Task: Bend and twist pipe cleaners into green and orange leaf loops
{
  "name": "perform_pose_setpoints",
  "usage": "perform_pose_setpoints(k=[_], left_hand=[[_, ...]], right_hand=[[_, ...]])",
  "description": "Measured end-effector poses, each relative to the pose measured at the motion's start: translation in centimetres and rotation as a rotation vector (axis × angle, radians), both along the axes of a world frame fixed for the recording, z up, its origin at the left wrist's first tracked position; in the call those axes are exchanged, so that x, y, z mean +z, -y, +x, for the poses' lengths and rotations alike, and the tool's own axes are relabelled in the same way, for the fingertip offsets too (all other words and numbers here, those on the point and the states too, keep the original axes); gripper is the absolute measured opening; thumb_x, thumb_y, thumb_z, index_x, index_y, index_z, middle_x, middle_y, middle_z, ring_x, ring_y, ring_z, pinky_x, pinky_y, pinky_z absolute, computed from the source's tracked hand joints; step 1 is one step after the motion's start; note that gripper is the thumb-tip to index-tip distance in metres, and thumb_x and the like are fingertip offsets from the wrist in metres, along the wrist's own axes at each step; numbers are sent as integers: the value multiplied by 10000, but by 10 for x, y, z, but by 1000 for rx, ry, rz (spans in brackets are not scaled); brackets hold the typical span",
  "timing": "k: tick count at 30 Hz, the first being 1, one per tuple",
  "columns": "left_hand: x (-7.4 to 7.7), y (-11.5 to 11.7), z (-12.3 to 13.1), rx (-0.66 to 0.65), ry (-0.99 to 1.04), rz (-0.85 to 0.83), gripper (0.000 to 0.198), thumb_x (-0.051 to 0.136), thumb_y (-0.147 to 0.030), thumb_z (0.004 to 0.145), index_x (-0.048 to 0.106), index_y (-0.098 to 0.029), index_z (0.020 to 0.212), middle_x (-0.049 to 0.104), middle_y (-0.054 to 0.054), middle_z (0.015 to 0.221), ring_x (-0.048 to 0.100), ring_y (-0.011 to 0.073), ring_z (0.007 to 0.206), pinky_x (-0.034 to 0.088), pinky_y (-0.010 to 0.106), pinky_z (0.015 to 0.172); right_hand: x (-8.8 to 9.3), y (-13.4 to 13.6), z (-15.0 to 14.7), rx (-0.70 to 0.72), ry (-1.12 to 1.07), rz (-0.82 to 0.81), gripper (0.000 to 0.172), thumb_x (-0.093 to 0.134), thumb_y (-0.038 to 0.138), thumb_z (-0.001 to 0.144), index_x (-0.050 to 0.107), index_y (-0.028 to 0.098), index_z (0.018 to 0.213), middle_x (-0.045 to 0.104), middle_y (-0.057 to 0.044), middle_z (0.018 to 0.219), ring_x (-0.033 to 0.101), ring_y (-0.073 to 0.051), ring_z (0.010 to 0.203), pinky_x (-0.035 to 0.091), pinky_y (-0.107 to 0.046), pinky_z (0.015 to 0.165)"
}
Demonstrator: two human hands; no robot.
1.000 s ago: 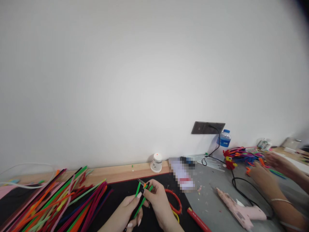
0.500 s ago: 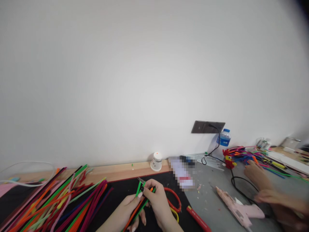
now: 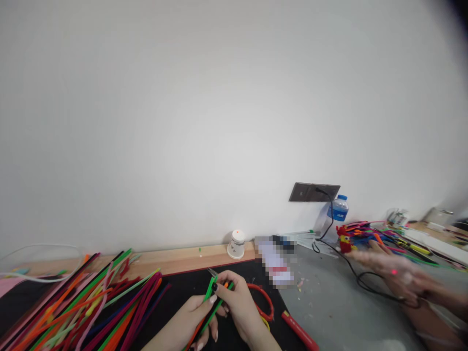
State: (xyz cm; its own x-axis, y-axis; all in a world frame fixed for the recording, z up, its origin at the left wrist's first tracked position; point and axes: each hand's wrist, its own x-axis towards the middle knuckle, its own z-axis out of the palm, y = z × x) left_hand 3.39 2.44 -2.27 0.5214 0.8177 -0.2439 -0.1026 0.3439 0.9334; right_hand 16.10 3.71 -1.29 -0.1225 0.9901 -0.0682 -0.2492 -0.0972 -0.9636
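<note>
My left hand, low in the middle, is closed on green pipe cleaners and an orange pipe cleaner that slant down through the fingers. My right hand meets it, thumb and fingers pinching the upper end of the green pipe cleaners. Just above the fingertips shows a pointed metal tip; what it belongs to is hidden by the hands. Behind my right wrist a red looped handle lies on the black mat.
Loose pipe cleaners heap on the left. A white cup stands upside down by the wall. A red tube-like object lies at right. Further right, a co-worker's blurred hands hold a pinkish glue gun near a red figure.
The green strands in my hands have drawn closer together. At right, the co-worker has lifted the pink glue gun from the table, and its cord has shifted.
</note>
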Motion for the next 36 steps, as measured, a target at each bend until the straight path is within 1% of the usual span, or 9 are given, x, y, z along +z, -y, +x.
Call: perform_pose_setpoints(k=[3,6,9,14,18,21,25,29,36], left_hand=[[-6,-5,1,30,29,19,505,433,-622,715,505,-124,751,574,-7,441,304,8,216,179,119,217],[-8,-7,2,22,30,4,528,423,-646,704,523,-130,742,559,-19,429,272,4,216,188,120,213],[-8,-8,1,23,0,-30,538,443,-665,676,532,-139,739,518,-50,413,216,-3,233,181,114,213],[-17,-12,0,16,7,-100,562,468,-696,624,526,-156,767,413,-107,380,165,4,262,158,112,218],[-25,-13,-1,-7,15,-95,546,476,-670,645,523,-155,821,392,-118,389,161,11,270,155,121,226],[-24,-11,-1,-21,7,-71,522,472,-633,681,523,-150,873,394,-116,409,162,14,279,143,128,240],[-17,-7,-3,-24,-32,-64,487,488,-594,699,530,-149,893,391,-113,438,175,15,304,128,128,267],[-13,-5,-3,-3,-76,-49,486,480,-589,702,535,-139,876,395,-108,428,186,21,311,122,131,269],[-21,-7,1,44,-81,-22,521,445,-624,699,520,-144,886,376,-118,388,177,25,290,131,128,249]], right_hand=[[-5,-3,2,-30,-6,36,198,653,277,654,533,130,710,477,49,479,376,-41,342,245,-163,347],[-10,-6,4,-25,-32,43,224,648,319,665,536,124,676,482,38,469,406,-58,354,289,-178,364],[-13,-9,6,-45,-62,33,229,656,310,661,567,110,729,528,10,529,436,-65,394,316,-184,389],[-11,-9,7,-67,-158,-13,206,682,260,635,554,119,714,520,20,517,448,-66,420,316,-178,412],[-8,-7,7,-50,-199,-23,189,673,258,645,542,125,672,498,33,500,426,-57,415,296,-170,403],[-7,-5,6,-70,-193,-13,187,673,261,641,544,132,684,477,47,504,406,-50,408,273,-164,389],[-7,-5,3,-122,-148,4,182,674,256,637,544,134,675,459,61,478,374,-39,379,247,-161,376],[-4,-5,1,-113,-145,-1,190,658,279,652,570,115,695,491,41,483,393,-48,387,260,-165,375],[-5,-4,3,-131,-216,-57,199,653,274,641,504,144,661,496,48,453,424,-65,388,318,-175,390]])
